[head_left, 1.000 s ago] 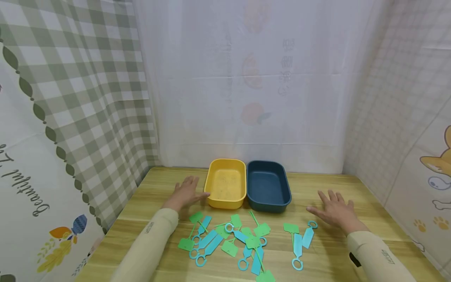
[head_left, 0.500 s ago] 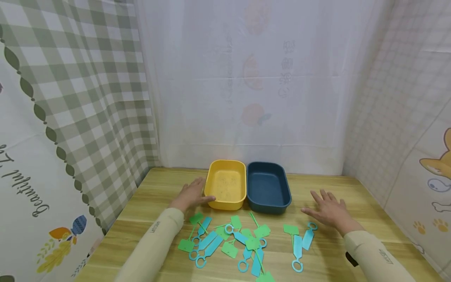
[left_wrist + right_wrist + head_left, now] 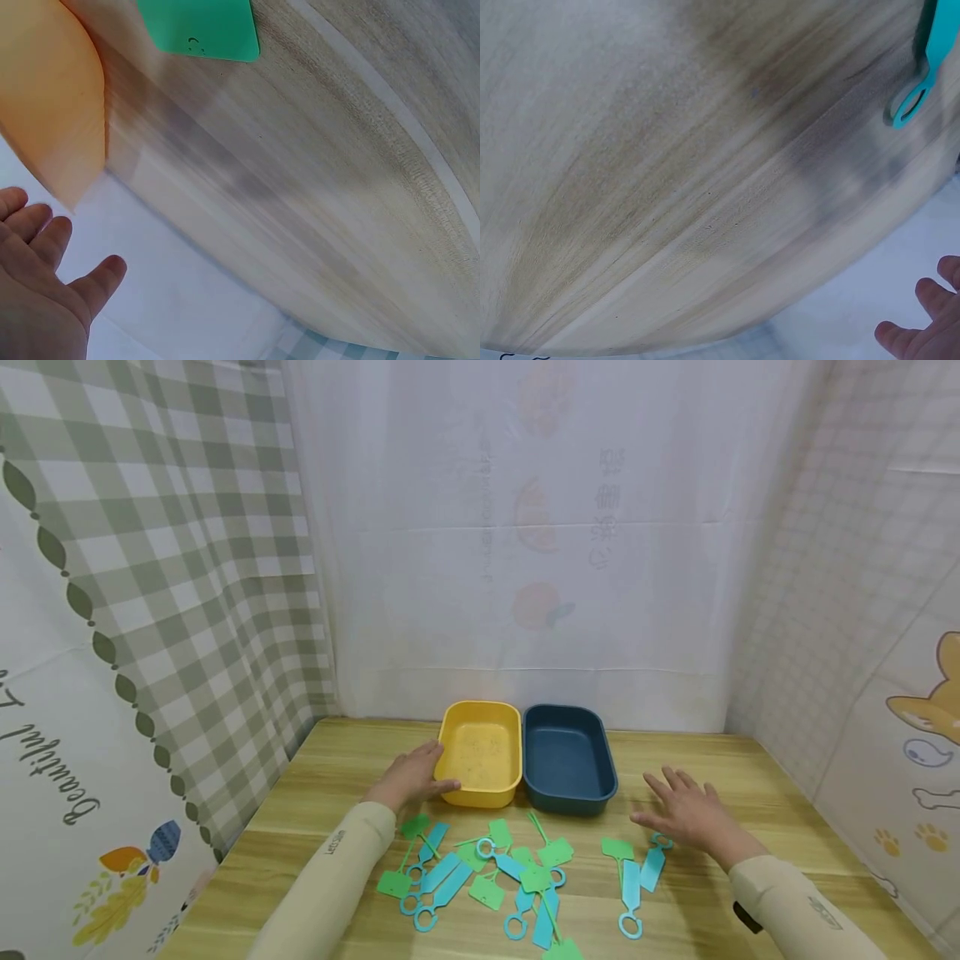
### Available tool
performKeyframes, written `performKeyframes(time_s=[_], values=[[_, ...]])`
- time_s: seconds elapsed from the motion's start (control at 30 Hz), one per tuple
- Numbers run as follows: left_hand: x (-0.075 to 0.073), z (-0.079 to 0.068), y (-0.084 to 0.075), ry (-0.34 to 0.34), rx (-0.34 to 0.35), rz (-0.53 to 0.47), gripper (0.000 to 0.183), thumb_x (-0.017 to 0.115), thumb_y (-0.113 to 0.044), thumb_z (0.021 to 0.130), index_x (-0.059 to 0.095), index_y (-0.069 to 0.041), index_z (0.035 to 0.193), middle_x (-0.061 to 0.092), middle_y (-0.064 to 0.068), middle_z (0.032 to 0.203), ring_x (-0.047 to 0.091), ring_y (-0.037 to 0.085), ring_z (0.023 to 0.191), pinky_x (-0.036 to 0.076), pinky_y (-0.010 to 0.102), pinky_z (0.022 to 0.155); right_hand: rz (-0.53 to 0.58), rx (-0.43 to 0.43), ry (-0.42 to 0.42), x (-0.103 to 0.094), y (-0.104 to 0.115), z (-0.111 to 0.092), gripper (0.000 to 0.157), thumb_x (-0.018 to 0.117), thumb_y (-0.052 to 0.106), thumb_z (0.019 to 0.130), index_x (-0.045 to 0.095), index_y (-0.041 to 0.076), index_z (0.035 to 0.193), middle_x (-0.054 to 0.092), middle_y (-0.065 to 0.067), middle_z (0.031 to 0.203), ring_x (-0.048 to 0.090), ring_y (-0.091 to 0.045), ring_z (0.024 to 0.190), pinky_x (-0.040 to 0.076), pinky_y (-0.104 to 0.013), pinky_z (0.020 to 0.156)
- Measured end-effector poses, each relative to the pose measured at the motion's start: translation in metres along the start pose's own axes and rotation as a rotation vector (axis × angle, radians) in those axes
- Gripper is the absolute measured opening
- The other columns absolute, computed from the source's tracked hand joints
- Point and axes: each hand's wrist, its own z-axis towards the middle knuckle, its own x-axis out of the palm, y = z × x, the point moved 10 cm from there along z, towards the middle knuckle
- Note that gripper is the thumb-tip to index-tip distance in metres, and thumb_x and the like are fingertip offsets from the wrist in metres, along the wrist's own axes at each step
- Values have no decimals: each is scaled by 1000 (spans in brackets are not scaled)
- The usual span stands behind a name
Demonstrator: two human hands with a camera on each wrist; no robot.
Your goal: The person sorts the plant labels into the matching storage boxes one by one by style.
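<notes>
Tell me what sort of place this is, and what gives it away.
Probably a makeshift sorting booth: a checked cloth and a pale sheet screen a wood-grain table, where a yellow bin and dark blue bin stand behind scattered green tags and light-blue tags.

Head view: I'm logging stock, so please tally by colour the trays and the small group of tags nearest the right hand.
Yellow tray: 1
Dark blue tray: 1
Green tag: 1
Light-blue tags: 2
Total: 5

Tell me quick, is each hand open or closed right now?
Left hand: open, holding nothing, beside the yellow bin.
Right hand: open, holding nothing.
</notes>
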Motion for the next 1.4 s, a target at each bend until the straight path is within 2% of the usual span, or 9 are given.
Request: performKeyframes(time_s=[0.13,0.33,0.47,0.63,0.93,1.23,1.4], values=[[1,-3,-1,17,1,-14,85,62,-54,93,32,-1,153,26,15,160,26,32,146,20,53,116,-7,-31,-18,1,4,-2,83,58,66,89,51,1,141,40,-35,143,41,-56,127,29,-78,93],[2,-5,-1,3,-12,-33,84,62,-53,93,32,-1,153,26,15,160,27,32,146,23,47,116,1,-87,-22,3,8,-8,80,62,64,87,55,3,137,42,-35,142,44,-55,124,32,-75,93],[2,-5,-2,-4,-22,-31,85,63,-53,93,33,2,152,28,17,159,28,33,145,24,48,116,26,-123,-5,5,8,-14,77,65,63,85,58,4,134,43,-35,141,46,-56,121,34,-74,92],[2,-6,-4,2,-37,-7,84,62,-52,94,34,4,150,30,20,157,30,35,144,22,55,115,59,-173,46,9,5,-19,70,73,53,83,61,4,131,44,-36,139,47,-58,119,36,-73,90],[-1,-6,-11,5,-15,63,82,61,-52,94,40,8,145,30,20,157,33,35,143,28,52,113,79,-200,117,12,2,-23,55,83,34,77,68,7,123,49,-35,135,49,-57,117,38,-72,88],[4,-1,-9,14,1,45,80,61,-51,95,40,6,146,30,20,157,33,35,142,28,46,114,41,-249,122,20,7,-22,38,84,25,75,76,16,110,56,-30,129,53,-52,116,40,-71,88],[6,0,-7,16,-13,16,81,62,-51,94,39,6,147,29,19,158,32,34,143,27,46,115,37,-315,100,19,15,-24,33,83,19,74,77,17,107,58,-30,128,55,-50,114,42,-68,89]])
